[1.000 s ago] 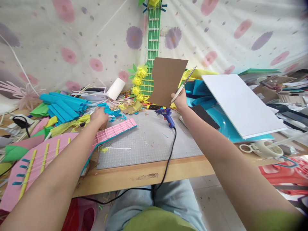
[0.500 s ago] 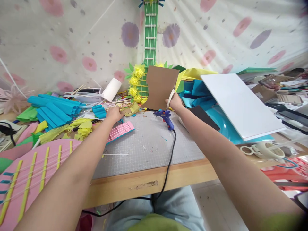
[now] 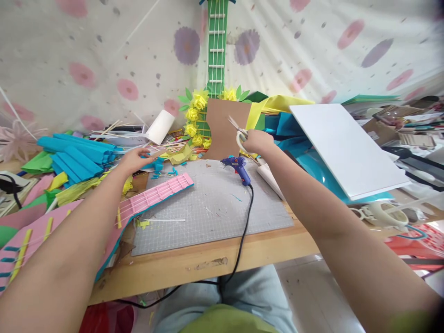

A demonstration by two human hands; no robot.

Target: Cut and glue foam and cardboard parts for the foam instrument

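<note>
My right hand is closed around the pale handles of a pair of scissors, whose blades point up and left in front of a brown cardboard sheet. My left hand reaches over the clutter at the left, fingers apart and nothing visibly held. Beside its fingertips lie small blue paper pieces. Close by is a crumpled yellow paper piece. A pink paper guitar with a blue edge lies under my left forearm. On the grey cutting mat rests a blue glue gun.
Behind the cardboard stands a green paper guitar trimmed with yellow flowers. Blue crepe paper is heaped at the left. A white board leans over papers at the right. The glue gun's black cord drops over the table edge.
My left hand has moved left and slightly up, away from the yellow paper piece. My right hand has swung the scissors so their blades show in front of the cardboard, which has shifted slightly left.
</note>
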